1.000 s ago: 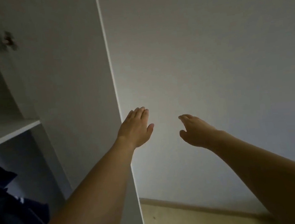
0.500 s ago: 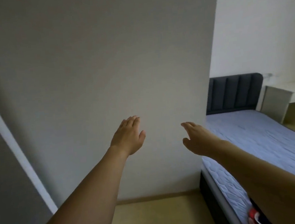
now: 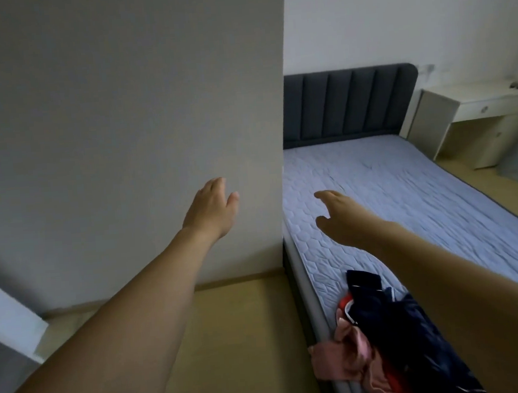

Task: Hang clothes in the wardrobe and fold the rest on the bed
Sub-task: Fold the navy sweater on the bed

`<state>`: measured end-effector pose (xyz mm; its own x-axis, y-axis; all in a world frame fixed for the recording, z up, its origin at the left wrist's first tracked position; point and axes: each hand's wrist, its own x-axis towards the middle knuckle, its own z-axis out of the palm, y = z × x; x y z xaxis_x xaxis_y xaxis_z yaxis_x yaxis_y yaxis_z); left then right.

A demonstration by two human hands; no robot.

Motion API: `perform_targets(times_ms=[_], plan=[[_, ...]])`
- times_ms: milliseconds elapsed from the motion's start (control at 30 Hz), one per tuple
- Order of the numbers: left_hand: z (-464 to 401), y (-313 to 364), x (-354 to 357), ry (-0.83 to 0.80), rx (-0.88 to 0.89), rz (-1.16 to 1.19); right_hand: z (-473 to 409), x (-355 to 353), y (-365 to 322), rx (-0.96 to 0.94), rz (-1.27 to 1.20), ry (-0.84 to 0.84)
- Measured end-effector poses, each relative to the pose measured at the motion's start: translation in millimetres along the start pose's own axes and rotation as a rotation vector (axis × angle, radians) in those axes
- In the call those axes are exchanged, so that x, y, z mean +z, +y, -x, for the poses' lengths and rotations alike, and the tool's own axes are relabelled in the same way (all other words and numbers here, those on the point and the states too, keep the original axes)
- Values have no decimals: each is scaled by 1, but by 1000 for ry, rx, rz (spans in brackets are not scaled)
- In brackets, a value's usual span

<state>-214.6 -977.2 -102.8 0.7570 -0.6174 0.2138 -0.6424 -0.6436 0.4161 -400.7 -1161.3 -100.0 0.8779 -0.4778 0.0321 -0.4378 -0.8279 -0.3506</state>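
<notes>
In the head view both hands were empty and spread, held apart; the left hand [image 3: 212,207] was in front of the wall [image 3: 121,114] beside the bed [image 3: 406,191], the right hand [image 3: 338,213] over the bed; the clothes [image 3: 386,335] lay heaped at the bed's near edge; the next reach probably should drop toward that heap, taking one garment alone; half a second earlier the heap barely showed at the bed's corner.
</notes>
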Motion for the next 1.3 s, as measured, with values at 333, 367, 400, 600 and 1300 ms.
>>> perform_targets(times_ms=[333,367,400,600,1300], plan=[[18,223,141,-101,33,-37,45,-60,259,95,-35,-68],[21,240,153,-111,19,-33,50,-65,280,97,-36,-100],[23,254,163,-126,4,-33,54,-71,299,106,-36,-131],[11,302,225,-168,-90,-46,44,-96,389,117,-69,-104],[51,490,500,-164,-474,-7,0,-44,709,-138,24,-437]])
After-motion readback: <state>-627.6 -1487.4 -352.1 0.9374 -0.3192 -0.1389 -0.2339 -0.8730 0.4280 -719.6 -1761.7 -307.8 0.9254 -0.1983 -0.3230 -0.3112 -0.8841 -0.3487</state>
